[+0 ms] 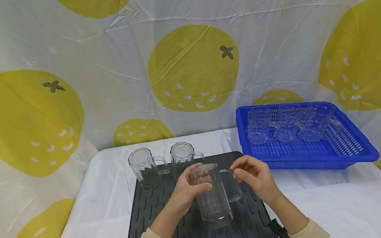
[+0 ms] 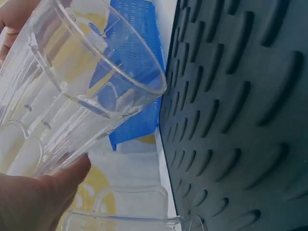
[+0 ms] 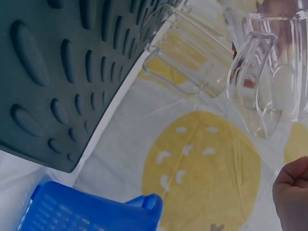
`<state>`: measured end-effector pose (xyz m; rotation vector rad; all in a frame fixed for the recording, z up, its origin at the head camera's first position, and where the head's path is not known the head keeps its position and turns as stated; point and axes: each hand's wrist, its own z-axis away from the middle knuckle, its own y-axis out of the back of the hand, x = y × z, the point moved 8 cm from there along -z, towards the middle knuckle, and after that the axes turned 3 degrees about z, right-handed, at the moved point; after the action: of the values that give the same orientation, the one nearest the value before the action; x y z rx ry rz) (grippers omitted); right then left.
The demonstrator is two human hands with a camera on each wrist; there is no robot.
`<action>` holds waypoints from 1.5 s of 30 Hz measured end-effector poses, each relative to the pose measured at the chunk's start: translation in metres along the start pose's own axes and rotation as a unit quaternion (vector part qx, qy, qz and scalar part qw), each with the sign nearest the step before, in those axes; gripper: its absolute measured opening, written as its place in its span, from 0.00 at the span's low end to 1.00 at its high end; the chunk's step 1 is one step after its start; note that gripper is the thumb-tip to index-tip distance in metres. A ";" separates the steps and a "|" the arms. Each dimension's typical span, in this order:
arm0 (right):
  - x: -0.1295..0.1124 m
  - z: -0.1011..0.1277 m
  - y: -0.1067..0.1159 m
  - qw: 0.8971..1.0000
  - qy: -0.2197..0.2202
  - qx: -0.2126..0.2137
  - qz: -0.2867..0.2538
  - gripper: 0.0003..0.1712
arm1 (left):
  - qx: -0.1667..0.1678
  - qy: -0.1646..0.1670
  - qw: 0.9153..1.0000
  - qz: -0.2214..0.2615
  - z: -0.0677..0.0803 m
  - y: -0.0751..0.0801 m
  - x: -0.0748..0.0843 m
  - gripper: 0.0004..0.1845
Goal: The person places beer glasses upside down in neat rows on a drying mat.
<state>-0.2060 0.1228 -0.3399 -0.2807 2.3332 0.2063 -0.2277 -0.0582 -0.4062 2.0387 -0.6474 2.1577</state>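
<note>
A clear ribbed glass mug (image 1: 213, 197) hangs mouth-down and tilted just over the dark grey ribbed mat (image 1: 153, 221). My left hand (image 1: 199, 182) grips its body near the base, thumb across the front. In the left wrist view the mug (image 2: 72, 96) shows its open rim lifted off the mat (image 2: 240, 120). My right hand (image 1: 236, 171) hovers beside the handle with loosely curled fingers. In the right wrist view the handle (image 3: 255, 86) stands free, with the hand (image 3: 293, 192) a little apart from it.
Two more mugs (image 1: 144, 168) (image 1: 182, 156) stand upside down at the mat's far edge. A blue perforated basket (image 1: 327, 156) at the right holds three mugs lying on their sides. White cloth covers the table; a lemon-print curtain hangs behind.
</note>
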 end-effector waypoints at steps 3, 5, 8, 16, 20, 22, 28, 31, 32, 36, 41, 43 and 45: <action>0.001 0.001 0.000 1.000 -0.004 0.004 -0.011 0.05 | -0.022 -0.027 0.999 -0.004 0.001 -0.001 0.004 0.44; 0.001 0.000 0.001 1.000 -0.003 0.005 -0.015 0.04 | -0.039 -0.049 0.998 -0.002 0.002 -0.001 0.006 0.46; 0.001 0.000 0.001 1.000 0.002 0.006 -0.016 0.07 | -0.062 -0.079 0.995 0.001 0.002 -0.003 0.009 0.48; 0.000 0.001 0.004 1.000 -0.001 0.012 -0.016 0.07 | -0.088 -0.132 0.987 -0.004 0.005 -0.004 0.016 0.48; 0.001 0.001 0.004 1.000 0.001 0.009 -0.021 0.10 | -0.099 -0.143 0.985 -0.013 0.005 -0.005 0.017 0.48; 0.001 0.002 0.005 1.000 0.001 0.007 -0.022 0.10 | -0.106 -0.146 0.983 -0.014 0.006 -0.006 0.017 0.47; 0.002 0.002 0.005 1.000 -0.003 0.004 -0.023 0.10 | -0.135 -0.164 0.977 -0.016 0.008 -0.009 0.019 0.48; 0.002 0.003 0.005 1.000 -0.003 0.006 -0.024 0.08 | -0.145 -0.176 0.973 -0.034 0.009 -0.011 0.021 0.48; 0.003 0.003 0.005 1.000 -0.003 0.007 -0.025 0.07 | -0.146 -0.179 0.972 -0.045 0.009 -0.012 0.022 0.48; 0.005 0.005 0.007 1.000 -0.007 0.012 -0.025 0.06 | -0.147 -0.203 0.964 -0.086 0.011 -0.015 0.026 0.45; 0.010 0.006 0.010 0.999 -0.029 0.027 -0.018 0.06 | -0.141 -0.239 0.952 -0.125 0.013 -0.017 0.032 0.45; 0.012 0.007 0.011 0.999 -0.034 0.037 -0.017 0.05 | -0.139 -0.249 0.949 -0.135 0.014 -0.018 0.034 0.45; 0.013 0.007 0.012 0.998 -0.032 0.046 -0.014 0.06 | -0.138 -0.259 0.945 -0.142 0.014 -0.019 0.036 0.45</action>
<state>-0.2135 0.1342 -0.3535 -0.2570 2.2659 0.0934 -0.2117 -0.0536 -0.3669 2.3648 -0.6129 1.2965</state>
